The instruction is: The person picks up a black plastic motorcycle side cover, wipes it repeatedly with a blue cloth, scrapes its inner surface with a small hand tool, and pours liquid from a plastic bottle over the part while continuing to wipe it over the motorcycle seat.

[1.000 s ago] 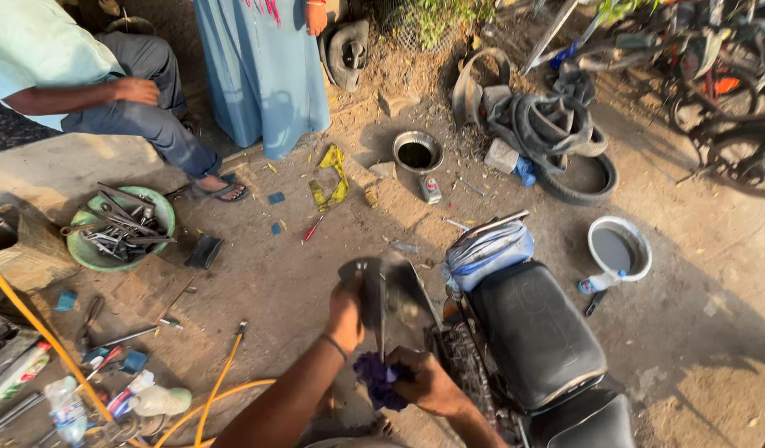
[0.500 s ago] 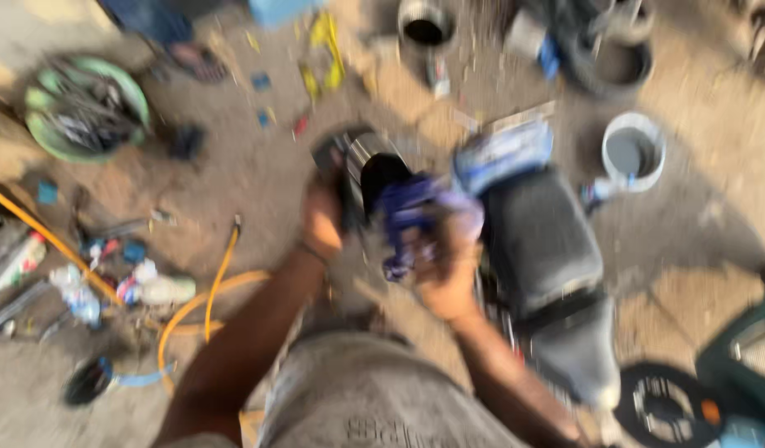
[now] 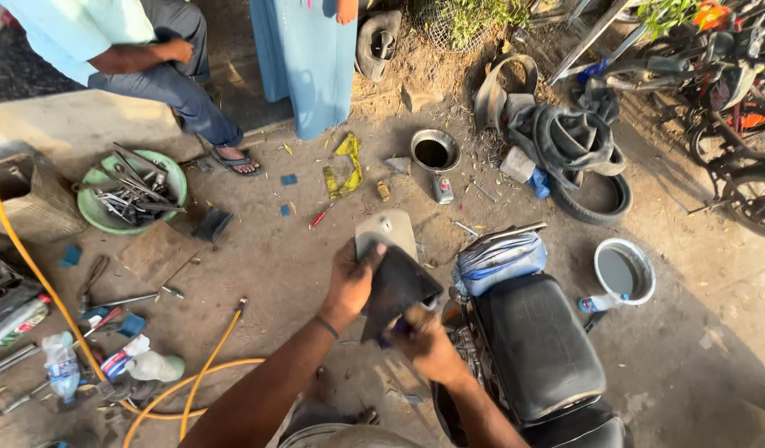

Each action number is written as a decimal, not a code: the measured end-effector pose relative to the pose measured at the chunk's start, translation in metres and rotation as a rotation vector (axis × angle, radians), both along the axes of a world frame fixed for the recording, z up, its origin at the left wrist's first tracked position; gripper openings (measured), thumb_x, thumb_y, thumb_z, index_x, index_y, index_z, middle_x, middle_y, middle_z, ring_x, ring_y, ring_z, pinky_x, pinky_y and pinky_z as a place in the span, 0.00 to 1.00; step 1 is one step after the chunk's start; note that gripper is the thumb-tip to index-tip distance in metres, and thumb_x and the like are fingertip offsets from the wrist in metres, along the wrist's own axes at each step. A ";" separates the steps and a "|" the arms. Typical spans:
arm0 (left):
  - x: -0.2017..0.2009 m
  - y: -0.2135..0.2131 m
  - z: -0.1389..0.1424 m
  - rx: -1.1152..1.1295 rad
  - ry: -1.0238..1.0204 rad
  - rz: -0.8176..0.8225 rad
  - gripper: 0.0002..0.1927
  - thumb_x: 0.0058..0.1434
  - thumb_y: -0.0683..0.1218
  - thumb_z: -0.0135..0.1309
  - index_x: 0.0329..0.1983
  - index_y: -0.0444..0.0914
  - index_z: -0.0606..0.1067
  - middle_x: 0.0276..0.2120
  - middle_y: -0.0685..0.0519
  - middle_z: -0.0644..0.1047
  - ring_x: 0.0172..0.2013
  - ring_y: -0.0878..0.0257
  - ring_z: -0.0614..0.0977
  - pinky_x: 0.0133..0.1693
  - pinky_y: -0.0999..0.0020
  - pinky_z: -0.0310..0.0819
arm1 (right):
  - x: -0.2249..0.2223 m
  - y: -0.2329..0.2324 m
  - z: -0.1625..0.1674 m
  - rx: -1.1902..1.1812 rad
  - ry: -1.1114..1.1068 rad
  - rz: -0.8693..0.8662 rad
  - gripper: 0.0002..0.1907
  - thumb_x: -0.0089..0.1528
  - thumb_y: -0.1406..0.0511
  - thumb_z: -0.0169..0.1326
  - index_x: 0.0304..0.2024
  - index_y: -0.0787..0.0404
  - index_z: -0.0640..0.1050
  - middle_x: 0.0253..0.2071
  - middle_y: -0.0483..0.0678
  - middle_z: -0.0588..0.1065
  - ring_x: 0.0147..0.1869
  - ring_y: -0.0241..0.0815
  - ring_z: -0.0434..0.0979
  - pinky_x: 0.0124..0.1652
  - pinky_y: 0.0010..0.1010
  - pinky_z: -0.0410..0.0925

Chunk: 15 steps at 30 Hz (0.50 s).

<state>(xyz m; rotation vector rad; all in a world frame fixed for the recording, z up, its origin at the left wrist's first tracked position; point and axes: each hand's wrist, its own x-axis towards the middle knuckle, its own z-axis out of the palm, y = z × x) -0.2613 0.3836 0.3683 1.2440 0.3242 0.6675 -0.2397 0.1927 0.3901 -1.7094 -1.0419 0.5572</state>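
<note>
Head camera view, looking down: the left hand [image 3: 349,282] has its grip clenched on the upper edge of a dark, flat panel [image 3: 397,286], fingers curled over the edge where it meets a grey, dusty piece [image 3: 386,233] behind it. The right hand [image 3: 426,340] is closed lower down at the panel's bottom corner, where something purple [image 3: 387,340] shows between hand and panel; whether it grasps the panel, the purple thing or both cannot be told. The panel is held tilted above the dirt ground, just left of a motorcycle's black seat [image 3: 536,348]. A blue and white cloth bundle [image 3: 497,260] lies at the front end of the seat. To the right of the seat stands a white bucket [image 3: 624,271] holding grey liquid. Beyond the hands, a round metal can [image 3: 435,151] sits open on the ground, with old tyres [image 3: 577,153] heaped to its right. On the left, a green bowl [image 3: 168,170] is filled with metal tools, and a yellow hose [image 3: 196,386] curves across the ground near a plastic bottle [image 3: 61,365]. At the top left a seated person [image 3: 109,41] in a light shirt and a sandal rests on a ledge, beside someone in a long blue garment [image 3: 304,58].
</note>
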 end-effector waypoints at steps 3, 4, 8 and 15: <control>0.001 0.029 0.018 -0.024 0.014 0.099 0.09 0.72 0.46 0.57 0.46 0.34 0.79 0.33 0.60 0.75 0.33 0.72 0.71 0.34 0.71 0.67 | -0.011 -0.011 -0.002 -0.129 -0.021 0.060 0.09 0.52 0.77 0.60 0.34 0.65 0.77 0.32 0.50 0.76 0.36 0.40 0.78 0.38 0.31 0.72; -0.001 0.042 0.022 0.375 -0.027 0.212 0.11 0.73 0.47 0.56 0.49 0.33 0.77 0.37 0.55 0.77 0.38 0.69 0.75 0.39 0.69 0.70 | -0.014 -0.016 -0.001 -0.109 0.009 0.012 0.08 0.52 0.77 0.58 0.33 0.64 0.77 0.31 0.50 0.77 0.36 0.40 0.78 0.37 0.31 0.72; -0.006 0.078 0.031 0.514 0.258 0.214 0.13 0.75 0.50 0.57 0.44 0.34 0.77 0.37 0.44 0.80 0.37 0.54 0.78 0.40 0.60 0.73 | -0.016 -0.035 0.012 -0.106 -0.008 -0.259 0.07 0.53 0.78 0.59 0.31 0.64 0.77 0.31 0.50 0.75 0.35 0.43 0.74 0.36 0.35 0.68; -0.016 0.078 0.029 0.218 -0.055 -0.108 0.16 0.71 0.48 0.60 0.55 0.34 0.76 0.48 0.56 0.79 0.49 0.68 0.77 0.53 0.70 0.73 | 0.020 -0.067 0.072 0.292 -0.192 -0.460 0.09 0.55 0.78 0.63 0.35 0.65 0.78 0.48 0.51 0.74 0.52 0.39 0.74 0.52 0.30 0.67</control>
